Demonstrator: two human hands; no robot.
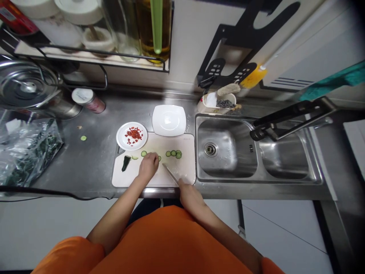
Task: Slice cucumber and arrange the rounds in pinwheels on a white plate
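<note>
My right hand (191,195) is closed round the handle of a kitchen knife (170,173), its blade pointing up and left over the white cutting board (148,180). Over the middle of the board, my left hand (148,166) has its fingers curled together. A cucumber slice (159,158) shows right beside its fingertips; what lies under the fingers is hidden. Another cucumber slice (144,153) lies just above that hand. To the right is a short row of cucumber slices (173,153). A dark green cucumber piece (126,163) and a pale sliver (135,157) lie at the left.
A white plate with chopped red bits (124,140) overlaps the board's upper left corner. Behind the board stands a white square dish (169,120). A double steel sink (228,176) adjoins on the right. Bagged greens (34,152), a lidded pot (65,108) and a jar (95,104) stand left.
</note>
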